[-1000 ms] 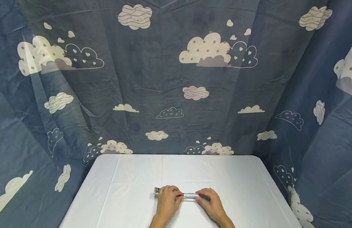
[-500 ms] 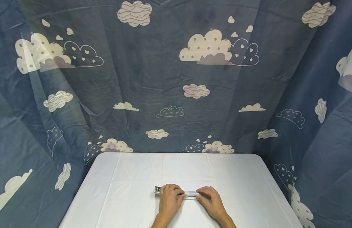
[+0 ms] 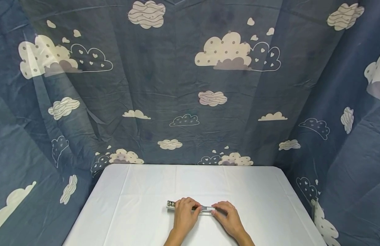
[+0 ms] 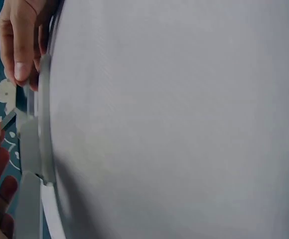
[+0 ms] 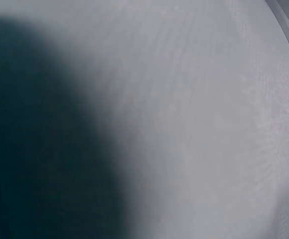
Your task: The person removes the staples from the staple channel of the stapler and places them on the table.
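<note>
A long, narrow whitish case point(image 3: 206, 214) lies lengthwise across the table in front of me, with a dark, patterned left end point(image 3: 170, 205). Over its left half is my left hand point(image 3: 185, 215), thumb and finger pinching a thin grey strip point(image 4: 8, 118) that slants into the open channel of the case. My right hand point(image 3: 228, 218) holds the right end of the case between thumb and fingers. Part of the case is hidden under the left hand. From the right wrist, only a corner of a pale edge point(image 5: 286, 17) and a large dark blur show.
A white cloth-covered table point(image 3: 140, 191) with faint fold lines spreads around the hands. Dark blue curtains point(image 3: 165, 78) printed with clouds hang behind it and along both sides.
My left hand has shifted slightly to the right along the case, and the grey strip now shows beyond its fingertips. The right hand stays at the right end.
</note>
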The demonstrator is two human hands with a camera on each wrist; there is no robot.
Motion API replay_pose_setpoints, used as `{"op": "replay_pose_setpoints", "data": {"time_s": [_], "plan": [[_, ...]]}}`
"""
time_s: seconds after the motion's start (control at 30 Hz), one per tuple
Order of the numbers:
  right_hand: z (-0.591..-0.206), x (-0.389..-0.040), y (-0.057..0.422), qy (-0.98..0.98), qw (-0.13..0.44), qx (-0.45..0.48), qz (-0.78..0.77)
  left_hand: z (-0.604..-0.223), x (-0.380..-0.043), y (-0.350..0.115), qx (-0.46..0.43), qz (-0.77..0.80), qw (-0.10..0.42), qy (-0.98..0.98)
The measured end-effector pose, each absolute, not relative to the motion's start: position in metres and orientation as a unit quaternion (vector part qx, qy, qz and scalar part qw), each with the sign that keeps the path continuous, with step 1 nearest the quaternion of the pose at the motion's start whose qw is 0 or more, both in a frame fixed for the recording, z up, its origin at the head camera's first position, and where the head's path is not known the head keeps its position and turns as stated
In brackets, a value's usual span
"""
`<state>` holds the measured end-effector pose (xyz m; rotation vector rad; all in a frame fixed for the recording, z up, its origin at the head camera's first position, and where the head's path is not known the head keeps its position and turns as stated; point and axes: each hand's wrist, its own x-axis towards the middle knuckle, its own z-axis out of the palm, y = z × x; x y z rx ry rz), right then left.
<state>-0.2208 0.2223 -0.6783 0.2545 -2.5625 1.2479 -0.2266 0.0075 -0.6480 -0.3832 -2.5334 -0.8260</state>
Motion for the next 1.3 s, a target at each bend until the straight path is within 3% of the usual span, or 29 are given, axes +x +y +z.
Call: {"op": "replay_pose_setpoints", "data": {"time_s": [0.13,0.37,0.67,1.3], "plan": [[-0.678,-0.221,0.222,-0.887,0.136,0.087,0.433,-0.646,-0.226,0.011,-0.141,-0.301,0.214,-0.918],[-0.678,-0.222,0.221,-0.889,0.125,0.080,0.433,-0.647,-0.224,0.012,-0.148,-0.297,0.245,-0.911],[-0.678,-0.220,0.220,-0.891,0.132,0.082,0.427,-0.650,-0.224,0.010,-0.140,-0.350,0.230,-0.897],[-0.677,-0.221,0.222,-0.888,0.128,0.075,0.435,-0.631,-0.229,-0.018,-0.090,-0.454,0.249,-0.851]]}}
